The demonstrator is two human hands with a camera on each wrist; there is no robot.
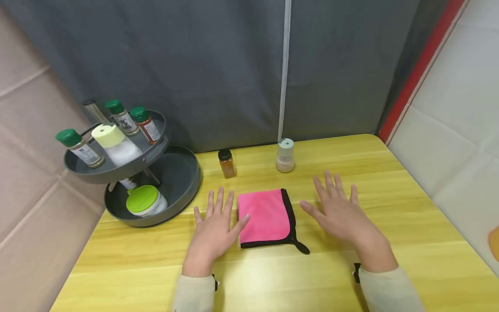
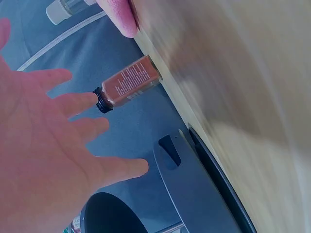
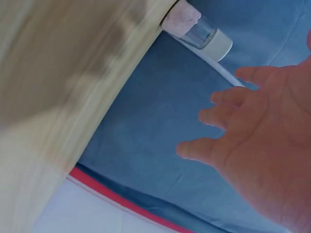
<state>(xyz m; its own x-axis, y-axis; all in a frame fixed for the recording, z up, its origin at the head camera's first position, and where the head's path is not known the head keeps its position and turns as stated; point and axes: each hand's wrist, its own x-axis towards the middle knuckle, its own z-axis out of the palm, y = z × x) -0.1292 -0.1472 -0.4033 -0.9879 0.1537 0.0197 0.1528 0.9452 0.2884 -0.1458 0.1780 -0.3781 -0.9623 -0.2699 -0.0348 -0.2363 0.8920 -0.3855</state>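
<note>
A folded pink cloth (image 1: 265, 216) with black edging and a black loop lies on the wooden table. Just left of it my left hand (image 1: 213, 234) is held palm down with fingers spread, its thumb overlapping the cloth's edge in the head view. My right hand (image 1: 343, 214), also spread and holding nothing, is over the table to the cloth's right. Beyond the left fingertips stands a small black-capped jar (image 1: 227, 164) of orange-brown spice, its printed label facing the left wrist view (image 2: 129, 82). A clear shaker (image 1: 286, 156) with a pale lid and pinkish contents stands farther right.
At the left is a two-tier grey rack (image 1: 187, 190). Green-capped spice bottles and a cream-lidded shaker (image 1: 117, 147) sit on its upper tier, a green-lidded tub (image 1: 146, 200) below. A grey curtain (image 1: 218, 73) hangs behind the table; pale walls flank both sides.
</note>
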